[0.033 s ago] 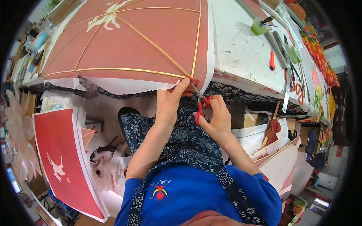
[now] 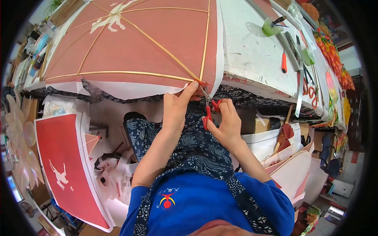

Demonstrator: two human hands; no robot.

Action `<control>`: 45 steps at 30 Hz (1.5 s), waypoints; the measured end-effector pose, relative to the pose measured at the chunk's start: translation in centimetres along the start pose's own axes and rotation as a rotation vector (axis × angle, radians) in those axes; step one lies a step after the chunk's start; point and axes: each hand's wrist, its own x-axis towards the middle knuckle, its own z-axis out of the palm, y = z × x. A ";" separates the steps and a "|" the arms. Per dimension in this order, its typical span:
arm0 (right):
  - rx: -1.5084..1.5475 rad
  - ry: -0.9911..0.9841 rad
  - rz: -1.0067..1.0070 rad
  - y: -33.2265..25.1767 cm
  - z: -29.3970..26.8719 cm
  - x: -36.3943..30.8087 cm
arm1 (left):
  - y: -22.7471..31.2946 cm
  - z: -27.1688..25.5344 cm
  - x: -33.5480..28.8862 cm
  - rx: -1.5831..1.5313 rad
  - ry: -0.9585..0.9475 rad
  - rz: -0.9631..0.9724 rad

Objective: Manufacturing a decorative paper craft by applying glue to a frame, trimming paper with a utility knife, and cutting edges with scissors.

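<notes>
A large red kite sheet (image 2: 169,43) with white margins and thin bamboo sticks (image 2: 155,41) crossing it lies over the table. At its near right corner, where the sticks meet, a small red strip (image 2: 202,83) shows. My left hand (image 2: 178,103) pinches that corner, thumb on top and the other fingers partly hidden below. In my right hand (image 2: 228,122) is a pair of scissors (image 2: 208,105) with red handles. Their blades point up to the corner, close beside the red strip; whether they touch it I cannot tell.
On the white tabletop (image 2: 252,59) at right are a green cup with a brush (image 2: 271,28), a red-handled knife (image 2: 284,63), a metal ruler (image 2: 300,92) and other scissors (image 2: 313,96). A red panel (image 2: 65,165) stands at lower left beside white scraps (image 2: 116,177).
</notes>
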 end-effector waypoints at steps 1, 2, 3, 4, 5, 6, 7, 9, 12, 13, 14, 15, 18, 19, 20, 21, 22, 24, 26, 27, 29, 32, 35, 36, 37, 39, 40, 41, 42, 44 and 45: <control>0.005 0.012 0.000 0.0 0.2 0.1 | -0.1 0.0 0.0 -0.007 -0.009 0.010; 0.010 0.023 0.001 0.1 0.4 0.2 | -0.2 0.0 0.0 -0.010 -0.010 0.014; 0.010 0.029 0.000 0.1 0.5 0.3 | -0.2 0.0 0.0 -0.016 -0.014 0.019; 0.011 0.035 -0.002 0.1 0.6 0.4 | -0.3 0.0 0.0 -0.010 -0.013 0.017; 0.011 0.041 -0.003 0.2 0.7 0.6 | -0.3 0.0 0.0 -0.007 -0.016 0.015; 0.012 0.041 -0.004 0.2 0.7 0.7 | -0.3 0.0 0.0 -0.007 -0.020 0.017; 0.012 0.040 -0.004 0.3 0.8 0.8 | -0.3 0.1 0.0 -0.004 -0.015 0.013; 0.014 0.044 -0.008 0.4 0.9 1.0 | -0.2 0.2 0.1 -0.003 -0.008 0.011; 0.014 0.058 -0.025 0.7 1.0 1.0 | -0.2 0.3 0.1 0.012 -0.002 0.023; 0.013 0.064 -0.030 0.7 1.1 1.0 | -0.2 0.3 0.1 0.013 -0.001 0.022; 0.015 0.065 -0.029 0.8 1.2 1.0 | -0.2 0.3 0.1 0.015 -0.002 0.023; 0.014 0.071 -0.034 0.9 1.3 1.0 | -0.1 0.3 0.1 0.017 -0.003 0.024; 0.011 0.081 -0.043 1.1 1.3 1.0 | -0.1 0.4 0.1 0.020 -0.008 0.034; 0.007 0.086 -0.053 1.2 1.3 1.0 | -0.1 0.4 0.1 0.029 -0.003 0.032; 0.004 0.084 -0.062 1.4 1.3 1.0 | -0.1 0.5 0.1 0.037 0.002 0.030; 0.042 0.089 -0.077 1.5 1.4 0.9 | -0.1 0.5 0.1 0.043 0.004 0.030; 0.080 0.088 -0.091 1.5 1.5 0.8 | -0.1 0.4 0.1 0.051 0.004 0.024; 0.274 0.116 -0.063 1.7 1.6 0.5 | -0.2 0.3 0.0 0.059 -0.004 0.020; 0.585 0.164 0.040 1.7 1.4 0.1 | -0.4 0.2 0.0 0.049 -0.001 0.019; 0.698 0.197 0.053 2.0 1.0 0.5 | -0.6 0.1 0.0 0.043 0.000 0.018; 0.843 0.313 0.061 2.7 -0.5 1.5 | -1.0 -0.2 -0.1 0.075 0.022 0.013; 0.500 0.294 0.257 5.3 -6.4 4.1 | -1.6 -0.9 -0.2 0.109 0.056 0.015; -0.178 0.125 0.437 8.4 -11.5 7.6 | -1.9 -1.8 -0.2 0.073 0.082 -0.013; -0.489 0.114 0.396 9.2 -12.4 8.4 | -2.0 -1.9 -0.1 0.068 0.112 -0.067; -0.598 0.108 0.355 9.8 -12.8 9.0 | -2.0 -2.0 -0.1 0.043 0.099 -0.037; -0.732 0.076 0.351 10.6 -13.2 9.8 | -2.1 -1.9 -0.1 0.028 0.120 -0.056; -0.743 0.050 0.372 10.8 -13.1 10.0 | -2.1 -1.8 -0.1 0.071 0.125 -0.071; -0.766 0.031 0.413 10.8 -13.2 10.2 | -2.1 -1.5 0.0 0.114 0.125 -0.086; -0.711 0.017 0.385 10.9 -13.2 10.3 | -2.1 -1.2 0.1 0.147 0.118 -0.089; -0.634 0.008 0.380 11.0 -13.6 10.5 | -2.2 -0.7 0.2 0.211 0.134 -0.080; -0.580 -0.067 0.433 11.3 -14.1 10.8 | -2.0 -0.8 0.0 0.199 0.127 -0.081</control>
